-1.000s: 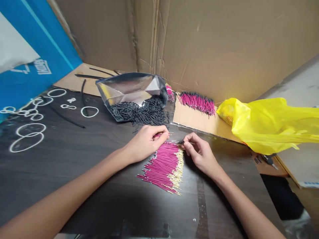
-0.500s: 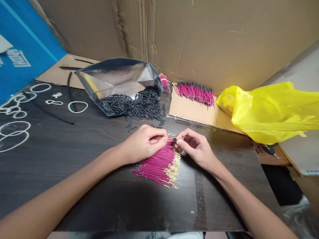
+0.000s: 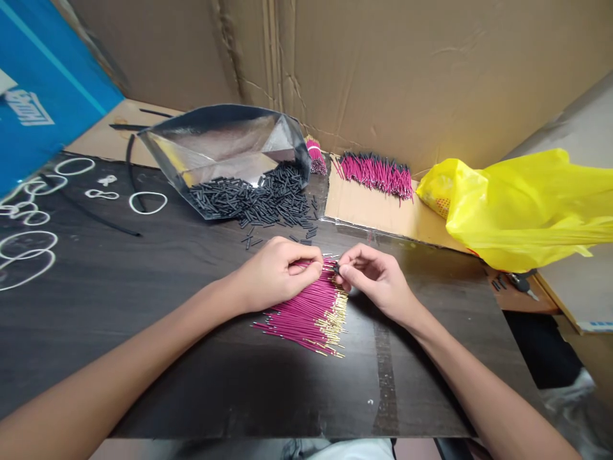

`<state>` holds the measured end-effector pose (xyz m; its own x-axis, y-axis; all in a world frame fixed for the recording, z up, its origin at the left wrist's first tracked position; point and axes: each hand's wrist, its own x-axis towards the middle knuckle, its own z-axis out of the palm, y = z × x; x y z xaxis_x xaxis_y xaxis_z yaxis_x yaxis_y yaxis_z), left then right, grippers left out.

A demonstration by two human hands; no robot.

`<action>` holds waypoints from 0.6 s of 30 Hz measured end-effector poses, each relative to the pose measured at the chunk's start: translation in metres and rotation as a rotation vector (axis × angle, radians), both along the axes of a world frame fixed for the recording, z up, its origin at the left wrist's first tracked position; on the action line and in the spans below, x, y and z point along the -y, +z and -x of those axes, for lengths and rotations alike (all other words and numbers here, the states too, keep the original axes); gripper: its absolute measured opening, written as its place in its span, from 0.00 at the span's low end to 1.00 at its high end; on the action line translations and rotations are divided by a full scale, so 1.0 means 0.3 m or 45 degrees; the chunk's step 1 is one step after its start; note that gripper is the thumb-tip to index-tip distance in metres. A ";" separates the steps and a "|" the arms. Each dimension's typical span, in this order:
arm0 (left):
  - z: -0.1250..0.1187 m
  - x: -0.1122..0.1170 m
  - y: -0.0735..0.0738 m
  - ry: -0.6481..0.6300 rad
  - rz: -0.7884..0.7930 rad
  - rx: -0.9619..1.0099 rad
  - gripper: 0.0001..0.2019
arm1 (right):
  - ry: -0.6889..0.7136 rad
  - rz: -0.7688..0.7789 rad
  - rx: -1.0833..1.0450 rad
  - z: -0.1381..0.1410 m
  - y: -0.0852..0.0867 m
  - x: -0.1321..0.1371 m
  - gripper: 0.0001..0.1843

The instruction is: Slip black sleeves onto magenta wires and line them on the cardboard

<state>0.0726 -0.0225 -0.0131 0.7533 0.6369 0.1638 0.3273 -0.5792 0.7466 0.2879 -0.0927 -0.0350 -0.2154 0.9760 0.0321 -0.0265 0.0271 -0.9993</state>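
Observation:
A fan of magenta wires (image 3: 306, 313) with gold tips lies on the dark table (image 3: 143, 306) in front of me. My left hand (image 3: 278, 271) rests on the top of that pile, fingers closed on one magenta wire. My right hand (image 3: 371, 278) faces it, thumb and forefinger pinched on a small black tube at the wire's tip. The two hands almost touch. Behind them, a silver foil bag (image 3: 225, 150) lies open, spilling short black tubes (image 3: 258, 201) onto the table.
Finished magenta wires with black ends (image 3: 376, 174) lie on a cardboard sheet (image 3: 364, 214) by the cardboard wall. A yellow plastic bag (image 3: 522, 207) sits at the right. White rubber rings (image 3: 148, 202) and black cords lie at the left, beside a blue box (image 3: 43, 83).
My right hand has moved left toward my left hand, bringing the black tube up to the wire tip. The view has shifted a little.

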 end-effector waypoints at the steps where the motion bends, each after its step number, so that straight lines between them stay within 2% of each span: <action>1: 0.000 0.000 0.001 0.001 0.001 0.006 0.13 | 0.000 0.003 -0.006 0.000 0.003 0.000 0.08; 10: -0.001 0.000 0.010 0.036 0.019 0.034 0.12 | -0.019 0.080 -0.026 -0.006 0.014 -0.005 0.12; 18: 0.001 0.003 0.006 0.016 0.003 0.033 0.12 | 0.014 0.127 -0.055 -0.011 0.006 -0.009 0.12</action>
